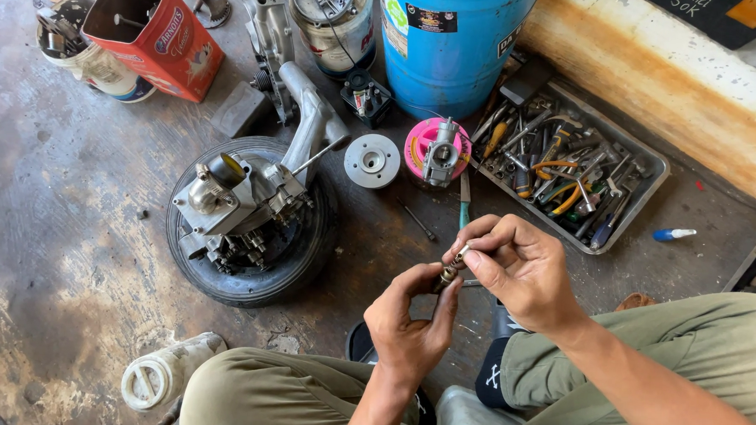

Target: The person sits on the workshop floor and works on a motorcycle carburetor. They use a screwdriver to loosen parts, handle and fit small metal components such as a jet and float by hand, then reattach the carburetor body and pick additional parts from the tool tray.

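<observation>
A small brass-and-steel fitting (450, 272) is pinched between both my hands just above my knees. My left hand (409, 321) grips its lower end with thumb and fingertips. My right hand (518, 268) closes on its upper end from the right. Ahead on the floor an engine block (241, 196) rests on a small black tyre (256, 279). A carburettor (440, 151) sits on a pink spool, beside a round grey metal disc (372, 160).
A metal tray (651, 178) full of pliers, wrenches and screwdrivers lies to the right. A blue barrel (449, 46), a metal can (335, 19), a red tin (155, 33) and a white bucket (87, 55) stand at the back. A white plastic bottle (163, 373) lies near my left knee.
</observation>
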